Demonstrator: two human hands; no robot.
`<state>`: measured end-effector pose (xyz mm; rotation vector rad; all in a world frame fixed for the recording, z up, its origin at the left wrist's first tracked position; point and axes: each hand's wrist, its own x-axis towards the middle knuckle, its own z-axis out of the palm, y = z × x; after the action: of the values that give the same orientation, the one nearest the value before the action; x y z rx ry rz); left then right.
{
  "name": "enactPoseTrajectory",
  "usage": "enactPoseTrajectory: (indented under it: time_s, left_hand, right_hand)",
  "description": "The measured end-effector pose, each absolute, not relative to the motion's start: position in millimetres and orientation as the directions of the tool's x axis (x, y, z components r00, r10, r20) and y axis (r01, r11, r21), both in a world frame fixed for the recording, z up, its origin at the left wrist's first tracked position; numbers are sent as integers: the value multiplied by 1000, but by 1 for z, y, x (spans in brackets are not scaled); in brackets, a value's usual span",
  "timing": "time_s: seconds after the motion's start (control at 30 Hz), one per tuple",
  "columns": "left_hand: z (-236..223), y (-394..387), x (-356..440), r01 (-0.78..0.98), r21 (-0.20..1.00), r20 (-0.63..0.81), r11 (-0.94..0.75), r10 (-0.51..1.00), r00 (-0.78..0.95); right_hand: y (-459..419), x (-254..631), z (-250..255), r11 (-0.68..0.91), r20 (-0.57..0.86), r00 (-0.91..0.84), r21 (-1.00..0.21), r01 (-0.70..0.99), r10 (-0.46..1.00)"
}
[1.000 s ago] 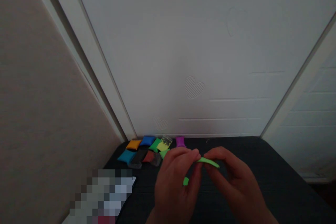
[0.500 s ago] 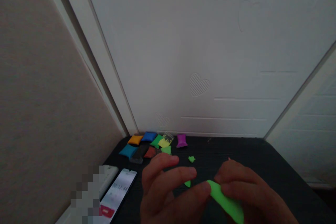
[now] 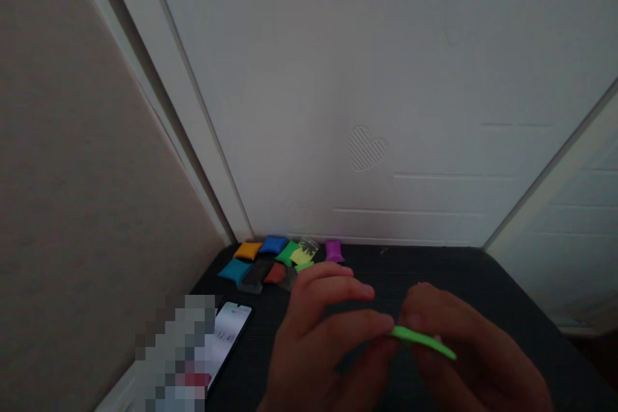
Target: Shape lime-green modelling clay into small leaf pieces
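A thin, flattened strip of bright green modelling clay (image 3: 425,340) is held above the table, seen nearly edge-on. My left hand (image 3: 333,328) pinches its left end between thumb and index finger, the other fingers lifted and bent. Closed around the strip's middle from the right is my right hand (image 3: 473,347), with its thumb below and fingers above. Part of the strip is hidden by the fingers. Behind my left hand a light green packet (image 3: 304,267) shows only in part.
Several coloured clay packets lie at the back left of the black table (image 3: 415,264), among them an orange packet (image 3: 248,250), a teal packet (image 3: 235,271) and a purple packet (image 3: 333,251). A phone (image 3: 229,335) lies at the left. A white panel (image 3: 290,109) rises behind.
The green strip has turned from showing its broad face to nearly edge-on. My left hand has shifted right and slightly up, now covering the small green bits on the table.
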<state>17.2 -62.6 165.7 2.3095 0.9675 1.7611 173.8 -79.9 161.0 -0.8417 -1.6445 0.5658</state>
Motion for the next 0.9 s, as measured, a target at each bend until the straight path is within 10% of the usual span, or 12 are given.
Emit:
enactPoseTrajectory:
  time_s: [0.2,0.9]
  left_hand:
    - [162,-62,23,320,599,756,-734,650,76]
    - [156,-60,29,331,625,730,-707,680,75]
  right_hand:
    - [-75,172,158,578,573,-95,-782,234,814]
    - [-74,166,158,492,493,-50,-847,201,868]
